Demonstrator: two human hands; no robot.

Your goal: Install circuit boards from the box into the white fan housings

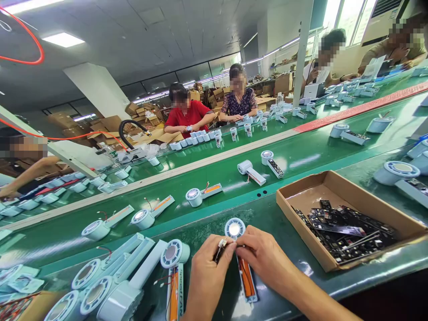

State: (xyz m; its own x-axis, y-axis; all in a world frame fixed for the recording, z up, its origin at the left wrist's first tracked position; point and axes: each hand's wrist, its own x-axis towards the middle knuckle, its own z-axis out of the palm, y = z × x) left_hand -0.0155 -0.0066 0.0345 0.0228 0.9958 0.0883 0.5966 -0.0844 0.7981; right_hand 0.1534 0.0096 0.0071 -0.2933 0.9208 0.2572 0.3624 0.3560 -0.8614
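Observation:
My left hand (210,267) is closed around a small dark circuit board (219,250) with a pale connector at its upper end. My right hand (262,249) meets it, thumb and fingers pinched together; what lies between those fingertips is hidden, perhaps a thin wire end. Beneath both hands lies a pale blue handheld fan (235,228), its round head pointing away and its handle open, showing an orange strip and wires (246,278). Just left of my left hand, another open fan (174,254) lies with "Speed FAN" on its handle.
At right stands a cardboard tray (290,196) heaped with circuit boards (344,227). Several fans (96,290) crowd the left bench. A green conveyor belt (174,178) carries spaced fans beyond the bench. Across it, co-workers (192,113) sit handling parts. A box of wired pieces (36,307) sits bottom left.

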